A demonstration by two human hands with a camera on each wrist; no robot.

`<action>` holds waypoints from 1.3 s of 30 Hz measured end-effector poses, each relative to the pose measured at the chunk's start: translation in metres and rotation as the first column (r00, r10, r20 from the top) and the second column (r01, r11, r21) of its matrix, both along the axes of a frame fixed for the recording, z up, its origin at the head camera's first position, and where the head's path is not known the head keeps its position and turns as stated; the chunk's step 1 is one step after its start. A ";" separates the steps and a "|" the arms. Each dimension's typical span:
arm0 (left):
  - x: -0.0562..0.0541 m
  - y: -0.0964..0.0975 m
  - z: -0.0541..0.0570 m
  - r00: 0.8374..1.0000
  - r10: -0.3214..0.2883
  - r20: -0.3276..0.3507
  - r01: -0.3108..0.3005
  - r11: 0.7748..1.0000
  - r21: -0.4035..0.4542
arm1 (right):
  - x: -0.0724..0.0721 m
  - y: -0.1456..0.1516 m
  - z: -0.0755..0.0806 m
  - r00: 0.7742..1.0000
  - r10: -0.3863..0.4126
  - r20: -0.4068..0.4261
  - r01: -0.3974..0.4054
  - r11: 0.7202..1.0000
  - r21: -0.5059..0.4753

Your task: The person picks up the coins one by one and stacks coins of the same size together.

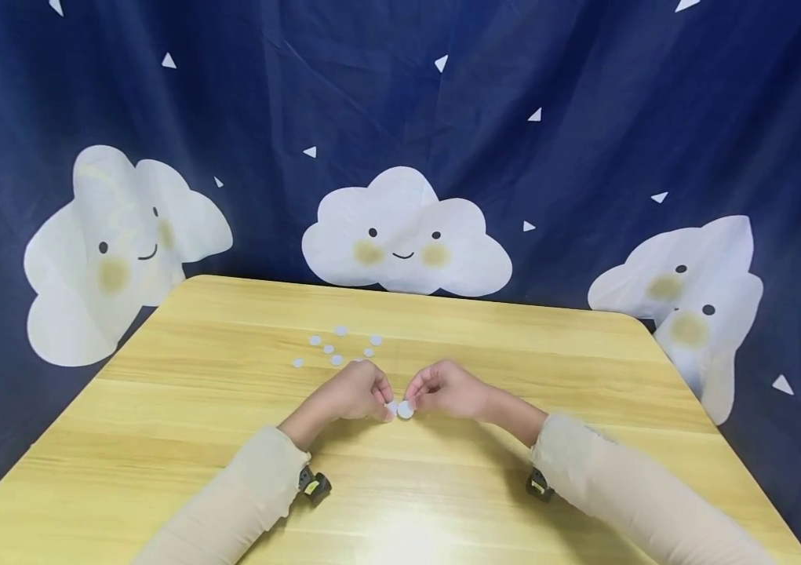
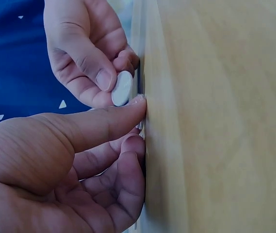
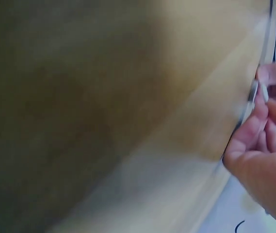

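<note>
Pinching a white disc in each hand

Works low over the wooden bench, near its middle, with clock directions read from between the hands in the head view and 12 set at the far edge. At 9, pinches the left disc between thumb and index finger of the left hand. At 3, grips the right disc with thumb and bent fingers of the right hand. Has both discs at the clock's centre, just beside each other; cannot tell touching from a slight gap.

In the left wrist view, shows the right disc tilted, face partly toward the camera, beside the right thumb tip, and mostly hides the left disc behind the left thumb. In the right wrist view, shows the fingertips close together toward 3 of that frame.

Between 10 and 11, farther up the bench, has loose discs scattered flat, also white: seven in full sight, another partly hidden by the left hand.

Wears pale sleeves toward 8 and 4, with a black wrist camera at each cuff. Faces a dark blue curtain past the far edge at 12, printed with smiling white clouds at 10, 12 and 2, and small white triangles.
</note>
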State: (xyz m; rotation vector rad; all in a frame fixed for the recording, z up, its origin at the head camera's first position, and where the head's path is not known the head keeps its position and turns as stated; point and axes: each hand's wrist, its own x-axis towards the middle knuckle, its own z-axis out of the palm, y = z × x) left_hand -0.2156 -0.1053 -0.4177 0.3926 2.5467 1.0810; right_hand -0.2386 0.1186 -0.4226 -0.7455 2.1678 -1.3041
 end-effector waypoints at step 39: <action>-0.001 0.001 0.001 1.000 -0.003 0.002 0.003 1.000 -0.023 | 0.011 -0.025 0.009 0.945 -0.302 0.122 0.289 0.951 0.113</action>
